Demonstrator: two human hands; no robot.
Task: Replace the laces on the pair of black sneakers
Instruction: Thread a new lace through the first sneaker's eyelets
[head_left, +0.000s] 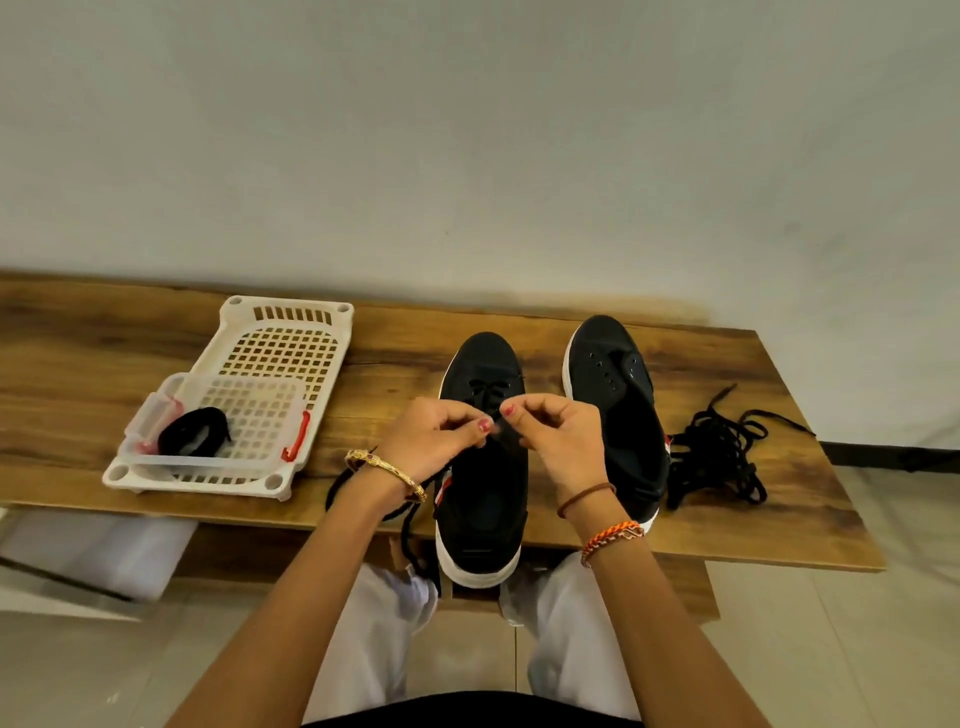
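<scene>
Two black sneakers (480, 457) with white soles are sitting on a brown wood-grain table (727, 509). A black lace tangle (719, 457) is lying far right. A cream grid-patterned basket (291, 338) is holding a clear red-clipped box (218, 421) at left.

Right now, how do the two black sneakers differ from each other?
The left sneaker has a lace crossed through its front eyelets; the right sneaker has bare eyelets. The left one lies nearer, heel over the table edge, under both hands. Both are black with white soles.
</scene>
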